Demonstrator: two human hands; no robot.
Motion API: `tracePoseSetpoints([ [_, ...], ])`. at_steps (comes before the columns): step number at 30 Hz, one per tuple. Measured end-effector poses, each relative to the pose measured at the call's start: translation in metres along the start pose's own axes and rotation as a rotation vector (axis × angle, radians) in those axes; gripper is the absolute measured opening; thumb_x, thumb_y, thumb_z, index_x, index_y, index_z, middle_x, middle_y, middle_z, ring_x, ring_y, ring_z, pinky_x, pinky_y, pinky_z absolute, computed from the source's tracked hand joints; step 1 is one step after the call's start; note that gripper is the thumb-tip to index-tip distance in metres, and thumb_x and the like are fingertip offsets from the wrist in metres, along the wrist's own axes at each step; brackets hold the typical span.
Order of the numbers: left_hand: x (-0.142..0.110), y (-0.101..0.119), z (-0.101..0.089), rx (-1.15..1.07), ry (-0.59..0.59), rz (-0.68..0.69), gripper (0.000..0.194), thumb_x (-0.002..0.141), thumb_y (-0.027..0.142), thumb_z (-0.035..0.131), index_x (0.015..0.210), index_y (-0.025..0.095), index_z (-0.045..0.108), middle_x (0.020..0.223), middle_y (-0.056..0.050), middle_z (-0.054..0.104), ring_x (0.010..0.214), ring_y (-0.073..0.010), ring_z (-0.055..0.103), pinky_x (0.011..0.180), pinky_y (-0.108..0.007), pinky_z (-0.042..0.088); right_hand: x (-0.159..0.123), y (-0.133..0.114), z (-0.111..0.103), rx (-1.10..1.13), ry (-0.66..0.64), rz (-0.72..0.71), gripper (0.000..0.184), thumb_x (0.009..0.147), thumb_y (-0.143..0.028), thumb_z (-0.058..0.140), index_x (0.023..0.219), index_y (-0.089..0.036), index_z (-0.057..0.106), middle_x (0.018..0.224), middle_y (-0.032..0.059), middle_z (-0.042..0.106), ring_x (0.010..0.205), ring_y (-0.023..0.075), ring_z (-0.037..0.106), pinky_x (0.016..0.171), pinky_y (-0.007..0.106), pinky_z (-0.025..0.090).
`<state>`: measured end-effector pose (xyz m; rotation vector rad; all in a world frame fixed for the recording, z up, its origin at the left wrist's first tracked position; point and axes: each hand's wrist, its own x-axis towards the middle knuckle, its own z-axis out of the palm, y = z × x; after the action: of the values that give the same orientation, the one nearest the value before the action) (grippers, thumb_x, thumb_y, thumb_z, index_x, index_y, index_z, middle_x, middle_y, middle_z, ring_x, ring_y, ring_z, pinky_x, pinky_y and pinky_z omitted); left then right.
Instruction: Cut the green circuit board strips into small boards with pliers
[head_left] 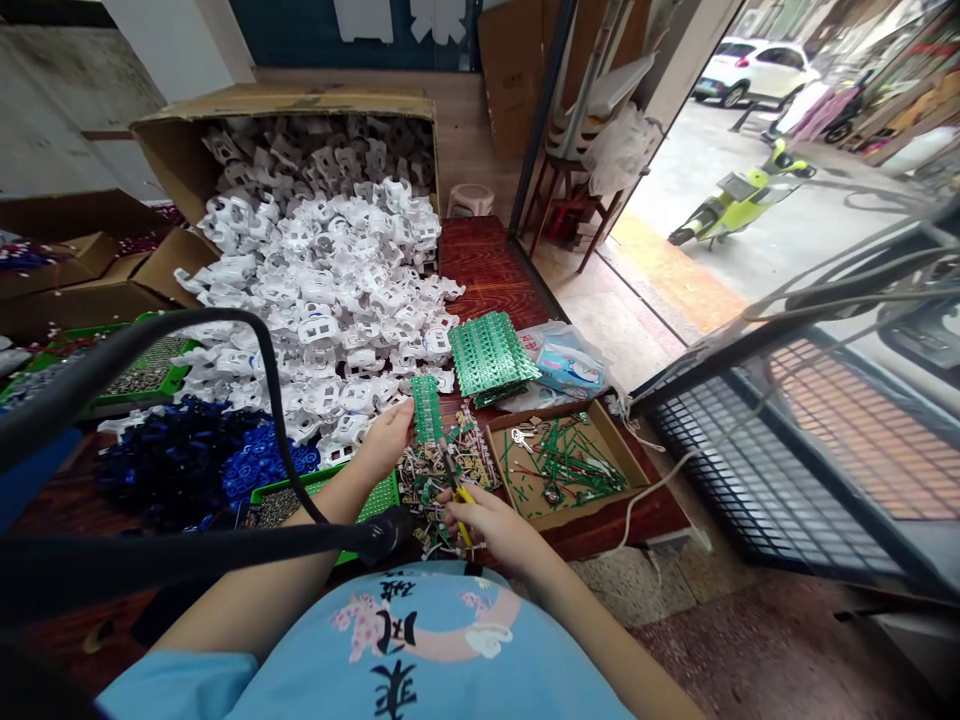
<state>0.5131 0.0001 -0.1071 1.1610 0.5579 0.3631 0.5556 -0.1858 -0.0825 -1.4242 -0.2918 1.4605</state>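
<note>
My left hand (386, 438) is closed on a narrow green circuit-board strip (427, 407), holding it upright over the red table. My right hand (487, 520) grips yellow-handled cutters (456, 490) whose tip points up at the strip's lower end. Under both hands lies a heap of small cut board pieces (431, 475).
A stack of green board panels (491, 355) sits behind the strip. A shallow cardboard tray (630, 465) with green offcuts lies to the right. A big pile of white plastic housings (322, 290) spills from a cardboard box (180, 150). Blue parts (187, 470) lie at the left. A black cable (266, 360) arcs across the front.
</note>
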Motion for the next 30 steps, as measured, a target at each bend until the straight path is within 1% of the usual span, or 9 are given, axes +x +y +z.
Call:
tracePoseSetpoints([
  [3, -0.003, -0.003, 0.004, 0.024, -0.009, -0.025, 0.034, 0.078, 0.044, 0.048, 0.095, 0.016, 0.058, 0.076, -0.004, 0.063, 0.06, -0.0133, 0.055, 0.054, -0.025, 0.044, 0.001, 0.001, 0.0, 0.008, 0.019, 0.003, 0.023, 0.068, -0.032, 0.053, 0.087, -0.019, 0.053, 0.073, 0.0013, 0.05, 0.064, 0.0122, 0.048, 0.055, 0.023, 0.036],
  [6, -0.005, -0.003, 0.006, -0.021, 0.005, -0.071, 0.032, 0.077, 0.042, 0.05, 0.093, 0.016, 0.058, 0.074, -0.004, 0.063, 0.06, -0.0131, 0.056, 0.055, -0.025, 0.045, 0.001, 0.003, 0.0, -0.037, 0.063, -0.022, 0.022, 0.069, -0.033, 0.05, 0.086, -0.019, 0.051, 0.069, 0.0001, 0.047, 0.06, 0.0119, 0.047, 0.052, 0.022, 0.035],
  [10, -0.007, 0.003, 0.004, -0.207, -0.064, -0.262, 0.032, 0.079, 0.043, 0.045, 0.095, 0.017, 0.055, 0.077, -0.005, 0.063, 0.063, -0.0152, 0.059, 0.057, -0.029, 0.048, 0.0, 0.005, -0.002, -0.22, 0.101, -0.113, 0.019, 0.072, -0.03, 0.044, 0.087, -0.019, 0.051, 0.066, -0.0014, 0.045, 0.057, 0.0103, 0.043, 0.051, 0.022, 0.033],
  [12, -0.005, 0.007, 0.001, -0.282, -0.085, -0.328, 0.033, 0.081, 0.044, 0.041, 0.093, 0.016, 0.055, 0.073, -0.005, 0.061, 0.058, -0.0142, 0.058, 0.053, -0.028, 0.047, -0.002, 0.006, -0.003, -0.319, 0.115, -0.162, 0.017, 0.073, -0.028, 0.043, 0.085, -0.019, 0.051, 0.066, -0.002, 0.045, 0.059, 0.0103, 0.043, 0.053, 0.021, 0.033],
  [15, 0.001, 0.013, -0.006, -0.333, 0.019, -0.275, 0.032, 0.08, 0.044, 0.042, 0.087, 0.016, 0.054, 0.065, -0.002, 0.058, 0.049, -0.0107, 0.053, 0.045, -0.023, 0.044, -0.004, 0.006, -0.004, -0.431, 0.127, -0.194, 0.015, 0.074, -0.026, 0.043, 0.083, -0.019, 0.052, 0.066, -0.0022, 0.046, 0.062, 0.0109, 0.043, 0.057, 0.021, 0.032],
  [17, 0.006, 0.018, -0.011, -0.305, 0.09, -0.23, 0.028, 0.078, 0.042, 0.047, 0.085, 0.016, 0.053, 0.065, -0.001, 0.056, 0.049, -0.0099, 0.052, 0.044, -0.022, 0.044, -0.006, 0.006, -0.004, -0.479, 0.132, -0.203, 0.015, 0.075, -0.027, 0.043, 0.082, -0.019, 0.052, 0.067, -0.0022, 0.048, 0.064, 0.0111, 0.044, 0.058, 0.021, 0.032],
  [19, 0.009, 0.024, -0.014, -0.234, 0.106, -0.23, 0.026, 0.074, 0.039, 0.054, 0.084, 0.015, 0.055, 0.066, -0.001, 0.057, 0.051, -0.0108, 0.054, 0.047, -0.023, 0.045, -0.007, 0.006, -0.004, -0.512, 0.144, -0.214, 0.015, 0.075, -0.027, 0.042, 0.082, -0.019, 0.053, 0.069, -0.0022, 0.049, 0.065, 0.0112, 0.044, 0.059, 0.021, 0.032],
  [25, 0.014, 0.043, -0.024, 0.008, 0.037, -0.31, 0.023, 0.065, 0.028, 0.065, 0.08, 0.011, 0.06, 0.069, -0.005, 0.062, 0.056, -0.0131, 0.059, 0.055, -0.027, 0.048, -0.007, 0.01, -0.006, -0.57, 0.14, -0.211, 0.016, 0.076, -0.029, 0.042, 0.083, -0.019, 0.053, 0.07, -0.0019, 0.051, 0.064, 0.0112, 0.044, 0.058, 0.021, 0.032],
  [30, 0.011, 0.06, -0.033, 0.182, -0.039, -0.394, 0.026, 0.061, 0.031, 0.069, 0.074, 0.009, 0.063, 0.068, -0.006, 0.064, 0.058, -0.013, 0.059, 0.063, -0.027, 0.048, -0.007, 0.013, -0.008, -0.602, 0.15, -0.217, 0.018, 0.076, -0.029, 0.042, 0.084, -0.019, 0.054, 0.069, -0.0016, 0.05, 0.065, 0.0115, 0.044, 0.057, 0.021, 0.031],
])
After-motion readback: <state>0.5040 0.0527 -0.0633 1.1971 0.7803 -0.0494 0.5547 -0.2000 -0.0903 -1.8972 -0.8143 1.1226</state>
